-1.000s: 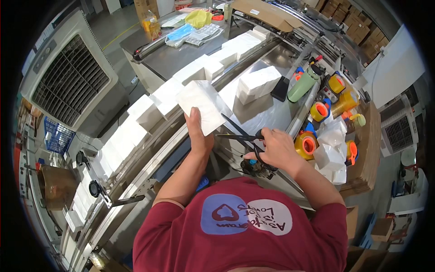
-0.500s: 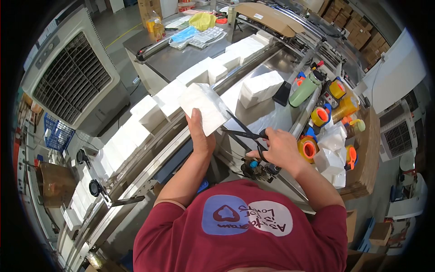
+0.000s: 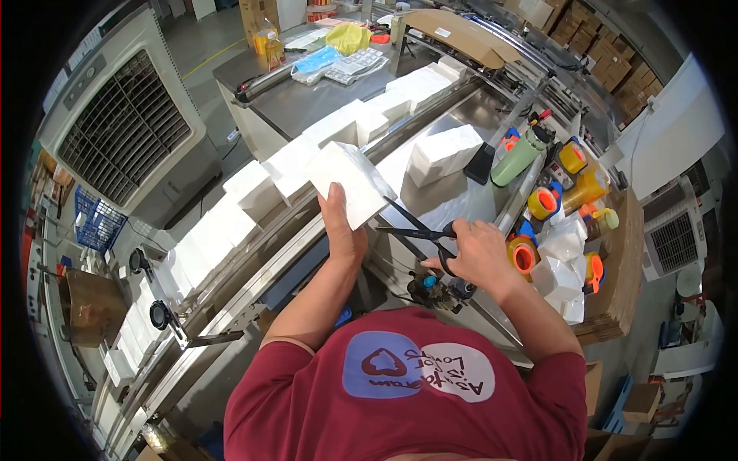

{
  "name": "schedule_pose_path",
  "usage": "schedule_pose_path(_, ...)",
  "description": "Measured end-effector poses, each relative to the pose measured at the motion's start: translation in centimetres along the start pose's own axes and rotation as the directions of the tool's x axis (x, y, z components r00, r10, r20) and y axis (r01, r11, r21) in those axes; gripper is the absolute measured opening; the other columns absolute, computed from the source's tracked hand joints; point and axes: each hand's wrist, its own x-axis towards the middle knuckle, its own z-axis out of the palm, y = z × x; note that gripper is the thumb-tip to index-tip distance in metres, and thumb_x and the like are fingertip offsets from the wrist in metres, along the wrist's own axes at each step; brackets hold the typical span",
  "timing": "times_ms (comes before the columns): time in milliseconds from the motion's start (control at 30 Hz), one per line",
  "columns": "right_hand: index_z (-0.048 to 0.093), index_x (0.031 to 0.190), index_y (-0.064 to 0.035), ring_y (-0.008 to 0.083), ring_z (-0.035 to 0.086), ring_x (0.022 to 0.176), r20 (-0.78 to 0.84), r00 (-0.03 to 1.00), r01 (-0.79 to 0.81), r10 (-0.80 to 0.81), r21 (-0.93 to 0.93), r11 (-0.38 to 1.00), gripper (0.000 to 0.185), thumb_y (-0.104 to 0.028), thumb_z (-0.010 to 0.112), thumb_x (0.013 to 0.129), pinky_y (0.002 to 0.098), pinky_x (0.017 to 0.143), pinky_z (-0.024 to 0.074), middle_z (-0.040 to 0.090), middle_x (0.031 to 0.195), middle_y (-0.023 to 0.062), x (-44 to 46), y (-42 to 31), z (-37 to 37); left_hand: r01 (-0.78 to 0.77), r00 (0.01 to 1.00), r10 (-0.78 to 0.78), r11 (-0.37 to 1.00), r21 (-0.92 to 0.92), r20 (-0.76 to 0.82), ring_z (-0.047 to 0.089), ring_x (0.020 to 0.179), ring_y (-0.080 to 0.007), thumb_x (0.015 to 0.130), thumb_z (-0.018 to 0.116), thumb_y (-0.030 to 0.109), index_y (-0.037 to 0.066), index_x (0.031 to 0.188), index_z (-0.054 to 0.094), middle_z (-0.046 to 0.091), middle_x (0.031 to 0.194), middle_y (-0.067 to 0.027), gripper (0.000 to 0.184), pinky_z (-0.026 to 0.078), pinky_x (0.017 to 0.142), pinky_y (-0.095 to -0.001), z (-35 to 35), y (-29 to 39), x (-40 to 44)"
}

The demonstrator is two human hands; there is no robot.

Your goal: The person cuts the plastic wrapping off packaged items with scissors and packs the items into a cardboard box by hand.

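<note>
My left hand [image 3: 344, 230] grips a white wrapped block-shaped pack [image 3: 350, 180], tilted above the near rail of the conveyor. Its thumb lies along the near face; the other fingers are hidden behind the pack. In my right hand [image 3: 478, 257] is a pair of black scissors [image 3: 423, 229], fingers through the handles. The blades stand apart, and one tip is at the pack's lower right edge; whether it touches cannot be made out. Behind the pack, a row of similar white packs [image 3: 223, 223] lines the conveyor [image 3: 296, 234].
Another white stack [image 3: 444, 154] stands on the steel table beside a black box-like object [image 3: 480, 164] and a green bottle [image 3: 519, 157]. Orange-and-blue tape dispensers [image 3: 524, 255] crowd the right side. An air cooler [image 3: 127, 115] stands at left; a small machine [image 3: 430, 290] sits below the scissors.
The camera view has shifted slightly. Both hands, the pack and the scissors keep nearly the same places, with the blades still apart.
</note>
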Motion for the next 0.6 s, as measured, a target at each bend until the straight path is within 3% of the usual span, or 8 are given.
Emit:
schedule_pose_path(367, 0.058, 0.077, -0.0040, 0.0323, 0.060, 0.065, 0.046, 0.998, -0.041, 0.039, 0.054, 0.998, 0.063, -0.062, 0.075, 0.058, 0.0418, 0.062, 0.0464, 0.060, 0.064, 0.0088, 0.6, -1.1, 0.3, -0.081, 0.997, 0.082, 0.996, -0.032, 0.016, 0.041, 0.120, -0.0214, 0.087, 0.056, 0.034, 0.004, 0.138, 0.025, 0.041, 0.130, -0.0105, 0.066, 0.033, 0.101, -0.0362, 1.0, 0.8, -0.6)
schedule_pose_path(600, 0.059, 0.077, -0.0038, 0.0329, 0.063, 0.066, 0.193, 0.973, -0.133, 0.125, 0.032, 0.991, 0.064, -0.065, 0.072, 0.060, 0.0415, 0.061, 0.0472, 0.063, 0.065, 0.0100, 1.3, -2.0, 0.1, -0.130, 0.991, 0.131, 0.991, -0.030, 0.019, 0.042, 0.119, -0.0221, 0.088, 0.055, 0.029, 0.005, 0.139, 0.024, 0.041, 0.130, -0.0112, 0.065, 0.033, 0.101, -0.0363, 1.0, 1.3, -0.8)
